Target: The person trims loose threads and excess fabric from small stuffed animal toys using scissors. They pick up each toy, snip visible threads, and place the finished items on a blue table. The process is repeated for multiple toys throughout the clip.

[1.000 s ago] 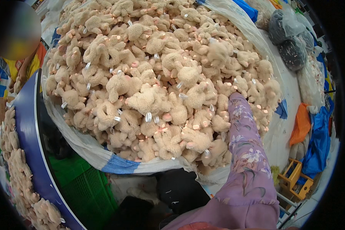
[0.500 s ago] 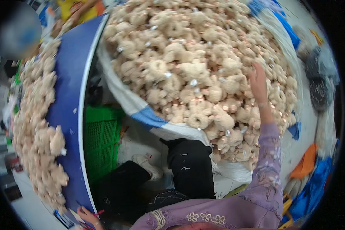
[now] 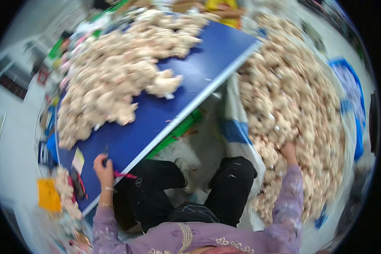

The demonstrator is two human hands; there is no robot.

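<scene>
Noted smooth, hard-looking top with slight sheen on blue table point(image 3: 203, 63); edged in smooth pale strip point(image 3: 192, 106). Logged matt, rough, fleecy plush on cream toys point(image 3: 114, 72) atop table, and on toy pile point(image 3: 300, 114) to its right. Read sack point(image 3: 235, 129) around pile as creased plastic sheeting, apparently woven. Took green crate point(image 3: 173, 135) under table edge for plastic. Recorded soft printed cloth on purple sleeve point(image 3: 288, 190), right of table; matt cloth on black trousers point(image 3: 233, 173), just below it. Marked slip point(image 3: 78, 160) at table's near end as paper, matt.
</scene>
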